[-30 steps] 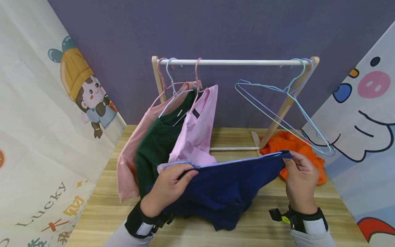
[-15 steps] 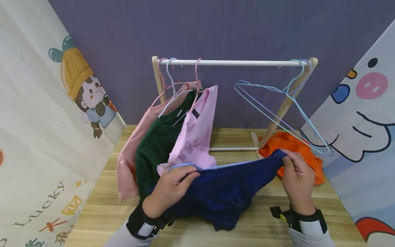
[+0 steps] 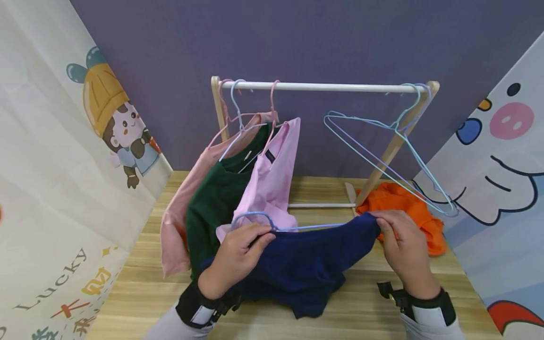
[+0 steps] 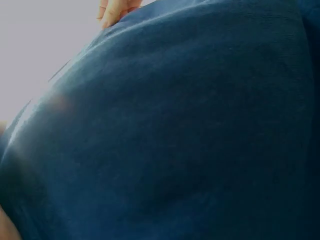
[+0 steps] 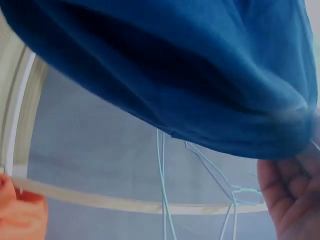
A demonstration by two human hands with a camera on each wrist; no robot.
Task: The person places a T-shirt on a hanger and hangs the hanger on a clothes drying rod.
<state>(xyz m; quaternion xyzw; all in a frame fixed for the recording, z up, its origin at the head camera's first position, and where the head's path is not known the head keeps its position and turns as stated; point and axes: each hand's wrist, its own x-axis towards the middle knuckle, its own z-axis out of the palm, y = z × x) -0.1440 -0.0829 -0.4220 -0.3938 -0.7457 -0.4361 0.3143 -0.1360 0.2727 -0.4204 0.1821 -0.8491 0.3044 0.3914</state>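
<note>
A navy blue garment hangs between both hands in the head view, its lower part down near the table. My left hand pinches its top edge together with a light blue hanger, just below the hook. My right hand grips the garment's upper right corner between thumb and fingers. Cloth hides the hanger's right end. In the left wrist view, navy cloth fills most of the picture. The right wrist view shows the cloth's underside and my right hand's fingers at its edge.
Behind stands a rack with a white rail. On its left hang a peach garment, a dark green one and a pink one. Bare hangers hang at right, above a crumpled orange garment on the wooden table.
My right hand has moved left with its corner of the navy garment, which now covers the hanger's right end. The hanger's hook has risen slightly above my left hand, which stays nearly in place.
</note>
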